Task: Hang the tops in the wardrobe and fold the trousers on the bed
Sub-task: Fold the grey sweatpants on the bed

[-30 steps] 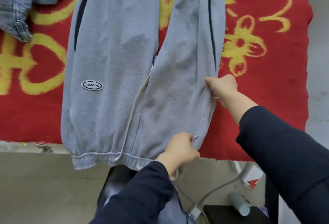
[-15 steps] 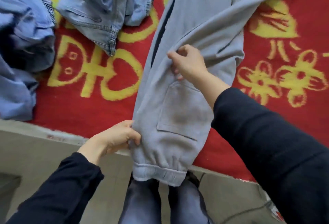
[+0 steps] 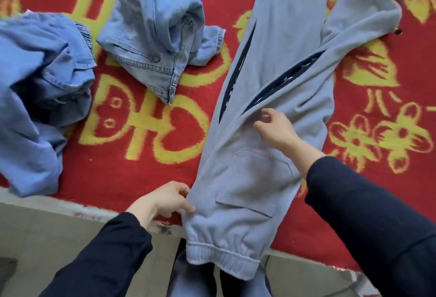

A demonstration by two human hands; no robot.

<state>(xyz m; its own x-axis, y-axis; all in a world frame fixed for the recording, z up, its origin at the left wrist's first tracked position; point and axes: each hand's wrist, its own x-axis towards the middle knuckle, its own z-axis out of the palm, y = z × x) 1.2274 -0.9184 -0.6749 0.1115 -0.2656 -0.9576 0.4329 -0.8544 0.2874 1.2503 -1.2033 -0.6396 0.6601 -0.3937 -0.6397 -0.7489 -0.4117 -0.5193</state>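
Grey fleece trousers (image 3: 257, 174) with dark side stripes lie on the red and yellow bed cover (image 3: 132, 136), folded lengthwise with one leg over the other. Their waistband hangs over the bed's near edge. My left hand (image 3: 165, 200) pinches the left side of the trousers just above the waistband. Over the middle of the trousers, my right hand (image 3: 276, 126) hovers with loosely curled fingers that hold nothing. The upper leg splays off to the right, its cuff at the far right.
A crumpled pair of light denim jeans (image 3: 160, 44) lies on the cover to the left of the trousers. Another blue denim garment (image 3: 40, 93) is heaped at the far left. The bed's front edge (image 3: 59, 204) runs below, with pale floor beneath.
The right leg of the trousers was folded across onto the left one. My left hand moved to the left edge by the waistband, and my right hand let go of the fabric.
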